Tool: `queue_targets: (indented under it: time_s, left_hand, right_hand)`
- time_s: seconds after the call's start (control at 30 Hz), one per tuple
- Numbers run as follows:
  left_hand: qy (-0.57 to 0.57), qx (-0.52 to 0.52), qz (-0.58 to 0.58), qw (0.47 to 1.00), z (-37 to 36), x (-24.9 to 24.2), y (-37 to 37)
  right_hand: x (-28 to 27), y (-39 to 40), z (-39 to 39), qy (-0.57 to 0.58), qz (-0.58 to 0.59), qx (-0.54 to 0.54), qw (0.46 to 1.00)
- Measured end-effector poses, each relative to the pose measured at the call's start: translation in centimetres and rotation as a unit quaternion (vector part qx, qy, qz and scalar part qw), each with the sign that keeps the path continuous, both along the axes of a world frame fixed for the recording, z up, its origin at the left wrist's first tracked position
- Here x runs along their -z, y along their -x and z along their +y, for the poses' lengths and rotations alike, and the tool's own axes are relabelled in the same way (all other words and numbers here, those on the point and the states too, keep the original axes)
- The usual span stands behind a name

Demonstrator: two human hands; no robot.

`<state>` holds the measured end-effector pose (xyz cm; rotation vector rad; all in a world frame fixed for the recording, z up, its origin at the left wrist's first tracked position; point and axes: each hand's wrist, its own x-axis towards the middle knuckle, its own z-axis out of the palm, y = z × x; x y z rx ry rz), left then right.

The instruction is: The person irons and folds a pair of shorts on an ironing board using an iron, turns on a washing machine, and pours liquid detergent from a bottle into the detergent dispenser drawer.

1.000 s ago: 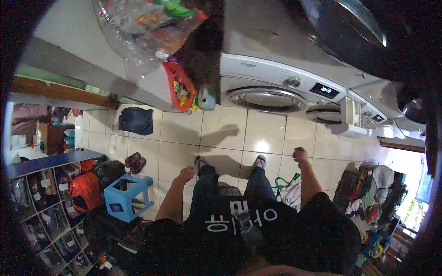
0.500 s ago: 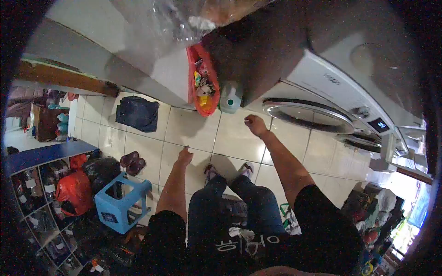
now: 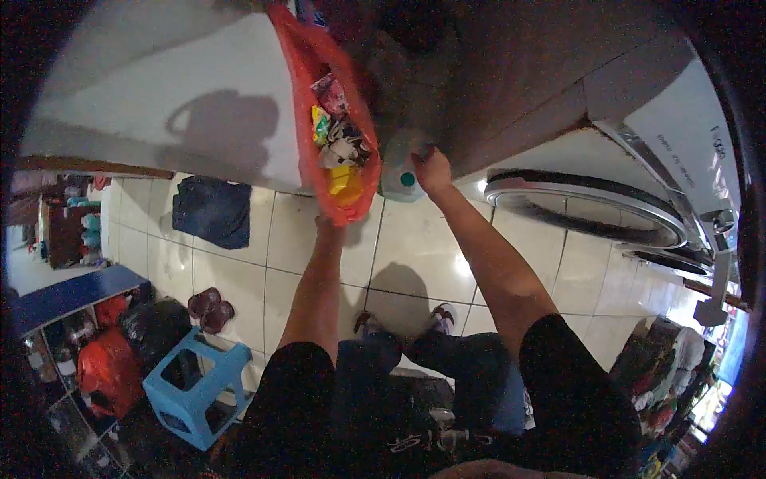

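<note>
My left hand (image 3: 329, 227) is at the lower end of a red plastic bag (image 3: 307, 88); its fingers are mostly hidden behind the bag. The bag hangs open, with crumpled wrappers and a yellow piece (image 3: 345, 185) inside. My right hand (image 3: 433, 170) is beside a translucent container with a green cap (image 3: 408, 179), just right of the bag. Its fingers are curled near the container's handle side, but the dim light hides whether they grip it.
Front-loading machines with round doors (image 3: 586, 209) stand on the right. Dark folded cloth (image 3: 211, 212) lies on the tiled floor (image 3: 311, 254). A blue stool (image 3: 198, 387), brown sandals (image 3: 211, 310) and a shelf (image 3: 76, 297) with bags are on the left.
Both hands have moved forward, the left to the red bag and the right to the green-capped container. The view has come closer to the bag and container.
</note>
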<state>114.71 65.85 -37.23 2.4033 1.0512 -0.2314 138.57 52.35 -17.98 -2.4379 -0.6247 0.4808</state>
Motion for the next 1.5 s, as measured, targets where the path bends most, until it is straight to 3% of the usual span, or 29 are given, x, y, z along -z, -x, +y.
queue_targets:
  time_s: [0.1, 0.2, 0.3, 0.4, 0.5, 0.6, 0.7, 0.77, 0.93, 1.0, 1.1, 1.3, 1.4, 1.5]
  left_hand:
    - [-0.028, 0.034, 0.039, 0.998, 1.1, 0.8, -2.5]
    - [-0.042, 0.050, 0.054, 0.996, 2.0, 2.2, -3.7]
    - [-0.052, 0.060, 0.061, 0.995, 2.3, 3.4, -3.7]
    - [-0.060, 0.069, 0.059, 0.994, 2.1, 4.8, -3.2]
    - [-0.070, 0.076, 0.050, 0.993, 1.6, 5.2, -2.7]
    - [-0.080, 0.084, 0.035, 0.993, 1.2, 6.0, -1.9]
    - [-0.109, 0.107, -0.036, 0.988, -0.6, 6.7, -0.6]
    - [-0.126, 0.121, -0.115, 0.978, -3.2, 6.4, 0.5]
    - [0.032, 0.077, -0.287, 0.954, -10.3, -4.4, -0.6]
    - [0.097, 0.017, -0.280, 0.955, -12.4, -5.5, -0.8]
    - [0.134, -0.049, -0.267, 0.953, -14.0, -5.6, -0.7]
    - [0.173, -0.087, -0.290, 0.937, -16.7, -4.1, 2.2]
    - [0.159, -0.083, -0.290, 0.940, -17.9, -3.5, 3.9]
    - [0.198, -0.124, -0.250, 0.940, -18.7, -3.1, 5.4]
  right_hand:
    - [7.5, -1.6, 0.7, -0.069, 0.032, 0.059, 0.995]
    - [4.2, -1.3, 1.0, -0.063, 0.076, 0.046, 0.994]
    - [4.7, -2.0, 1.7, -0.011, 0.074, 0.064, 0.995]
    - [5.6, -3.0, 1.7, -0.031, 0.064, 0.008, 0.997]
    - [11.9, -5.2, 2.1, -0.132, 0.256, 0.051, 0.956]
    - [5.8, -3.4, 2.0, -0.120, 0.292, 0.082, 0.945]
    - [8.4, -4.1, 1.8, -0.079, 0.271, 0.027, 0.959]
    - [10.0, -3.9, 1.9, -0.132, 0.261, 0.058, 0.955]
    - [8.7, -0.7, 0.9, -0.135, 0.175, 0.089, 0.971]
    - [9.1, 0.4, 0.0, -0.105, 0.151, 0.075, 0.980]
    - [5.3, 3.5, -1.4, -0.030, 0.136, 0.051, 0.989]
    - [10.1, 8.6, -4.6, -0.137, 0.155, 0.075, 0.975]
    - [6.8, 11.8, -5.9, -0.116, 0.193, 0.080, 0.971]
    - [7.9, 14.4, -7.4, -0.160, 0.161, 0.060, 0.972]
